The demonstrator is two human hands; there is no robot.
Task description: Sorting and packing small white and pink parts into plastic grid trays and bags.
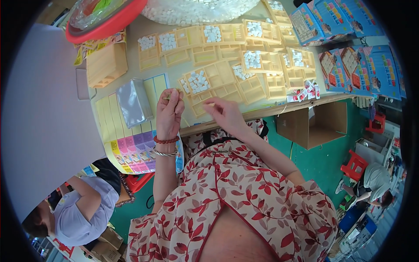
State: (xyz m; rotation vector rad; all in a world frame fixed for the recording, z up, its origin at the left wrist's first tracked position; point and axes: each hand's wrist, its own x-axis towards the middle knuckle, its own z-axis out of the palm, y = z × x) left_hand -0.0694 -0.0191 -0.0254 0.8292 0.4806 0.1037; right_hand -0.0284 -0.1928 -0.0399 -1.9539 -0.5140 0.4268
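My left hand [170,109] is raised at the table's front edge, its thumb and fingers pinched together. Something small and thin shows at its fingertips, too small to name. Over the near edge of a light wooden compartment tray [221,72], my right hand [227,115] has its fingers bent and drawn together. What it holds, if anything, I cannot make out. White cubes [197,82] fill one compartment of this tray. Its other compartments that show look bare.
More wooden trays [227,32] with white cubes cover the table's back. Left stand a clear plastic box [132,102] on printed sheets [107,111] and a red basin [107,24]. Blue boxes [345,72] are stacked right. A cardboard box [297,129] lies below the edge. Two people sit nearby.
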